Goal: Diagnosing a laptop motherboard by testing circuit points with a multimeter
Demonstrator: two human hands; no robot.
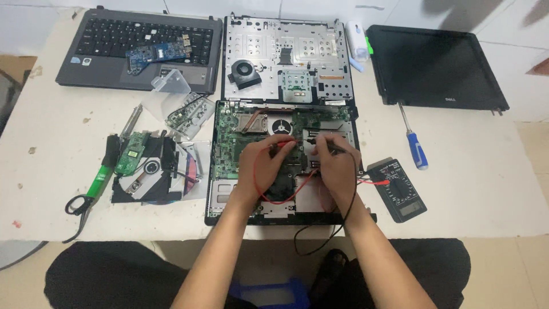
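Motherboard probing was the work we found in hand: the green board sat exposed in the opened laptop base at the middle of the white table, directly in front of the seated person. Our left hand was closed around the red probe, and our right hand was closed around the black probe, the two tips resting close together on the board just below the round fan. Red and black leads looped over the table edge and ran to the black multimeter lying just right of the base. We could not read its display.

In our judgement the step called for steady tips: both wrists braced on the chassis, each probe touching one contact only and not bridging to its neighbour, and the leads kept slack so they did not drag the meter.

Elsewhere we noted a grey keyboard panel with a blue circuit card on it at far left, a silver chassis plate, a detached dark screen, a blue-handled screwdriver, a green-handled soldering iron and an opened optical drive.
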